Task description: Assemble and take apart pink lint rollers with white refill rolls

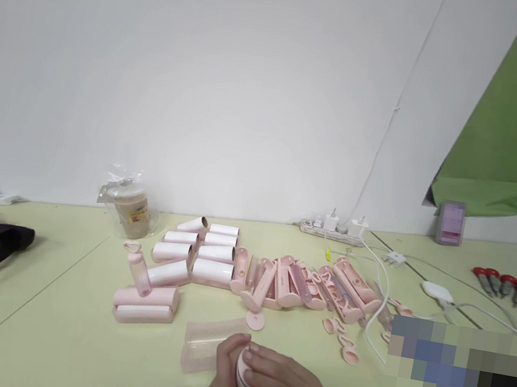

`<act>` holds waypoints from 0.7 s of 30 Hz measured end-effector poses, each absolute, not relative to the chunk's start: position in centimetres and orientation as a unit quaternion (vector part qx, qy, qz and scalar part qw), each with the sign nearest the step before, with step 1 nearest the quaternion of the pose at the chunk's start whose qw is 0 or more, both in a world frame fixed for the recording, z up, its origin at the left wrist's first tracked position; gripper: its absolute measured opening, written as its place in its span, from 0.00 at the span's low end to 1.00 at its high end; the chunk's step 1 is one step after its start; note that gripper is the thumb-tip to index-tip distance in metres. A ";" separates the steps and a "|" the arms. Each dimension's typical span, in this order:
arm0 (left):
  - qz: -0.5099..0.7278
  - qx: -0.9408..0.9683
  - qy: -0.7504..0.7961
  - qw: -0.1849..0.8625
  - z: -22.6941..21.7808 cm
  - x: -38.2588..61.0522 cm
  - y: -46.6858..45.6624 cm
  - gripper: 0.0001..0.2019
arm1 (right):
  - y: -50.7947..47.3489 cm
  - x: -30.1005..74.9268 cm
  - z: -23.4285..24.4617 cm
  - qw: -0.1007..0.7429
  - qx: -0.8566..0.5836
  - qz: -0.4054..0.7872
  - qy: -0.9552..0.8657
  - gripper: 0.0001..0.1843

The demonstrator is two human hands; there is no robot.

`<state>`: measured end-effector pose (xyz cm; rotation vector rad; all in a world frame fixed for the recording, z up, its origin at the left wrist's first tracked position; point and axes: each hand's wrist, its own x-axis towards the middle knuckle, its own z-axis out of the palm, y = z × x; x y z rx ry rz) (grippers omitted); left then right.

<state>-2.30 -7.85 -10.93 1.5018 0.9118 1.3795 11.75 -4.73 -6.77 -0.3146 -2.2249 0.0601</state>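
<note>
My left hand [223, 377] is wrapped round a white roll [244, 368], gripping it from the left near the front of the table. Across its near-upright end lie the fingers of my right hand [292, 386], closed over the roll from the right. Most of the roll's body is hidden by my hands. Just left of them rests a translucent pink half-round cover [207, 343]. A small pink disc [255, 321] lies flat beyond my fingertips.
White rolls [212, 271] and pink holders [287, 282] spread behind my hands. A pink holder [145, 304] and clear pink tube [139, 271] sit left. Pink caps [350, 352], white cables [372, 334], a power strip [332, 231] and red-handled tools [507, 284] lie right.
</note>
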 end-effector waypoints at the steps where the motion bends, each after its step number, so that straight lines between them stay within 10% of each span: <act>1: 0.551 0.605 0.367 0.443 -10.9 -2.4 -7.9 0.23 | -4.8 11.7 -6.7 0.431 -0.115 0.019 -0.895 0.20; 11: 0.610 0.611 0.362 0.352 -13.0 -1.3 -7.5 0.16 | -3.0 12.9 -7.0 0.471 -0.358 0.197 -0.781 0.13; 17: 0.677 0.453 0.390 0.429 -7.9 -2.1 -7.3 0.18 | -0.9 11.3 -8.1 0.182 -0.424 0.068 -0.885 0.15; 21: 0.679 0.300 0.391 0.544 -1.7 -2.9 -5.7 0.18 | -0.7 11.3 -8.9 0.168 -0.444 0.068 -0.878 0.05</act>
